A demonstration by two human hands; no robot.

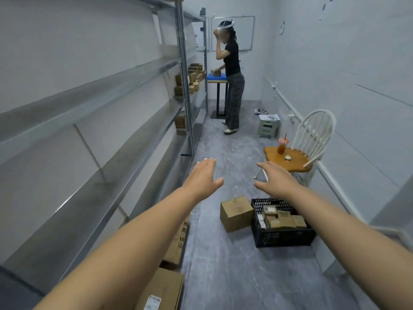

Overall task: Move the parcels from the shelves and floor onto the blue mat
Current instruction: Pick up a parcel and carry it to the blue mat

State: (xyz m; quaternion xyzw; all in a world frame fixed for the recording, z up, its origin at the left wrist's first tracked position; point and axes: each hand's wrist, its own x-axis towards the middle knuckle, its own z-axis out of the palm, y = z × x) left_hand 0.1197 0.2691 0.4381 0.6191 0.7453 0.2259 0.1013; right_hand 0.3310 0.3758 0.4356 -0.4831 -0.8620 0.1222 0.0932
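— What are the grips doing?
— The left grip point(204, 177) and right grip point(277, 181) both reach forward, fingers spread wide, holding nothing.
— And the parcels?
— A cardboard box point(237, 213) sits on the floor point(223, 276) just beside a black crate point(283, 237) of small parcels point(280, 219). More parcels point(194, 78) sit on the shelves point(89, 90). The blue mat point(218, 78) tops the far surface, where another person point(232, 61) touches a parcel point(217, 73).

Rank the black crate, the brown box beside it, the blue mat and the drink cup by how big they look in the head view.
1. black crate
2. brown box
3. blue mat and drink cup: they look about alike here. The mat stands far off, so I leave them unranked.
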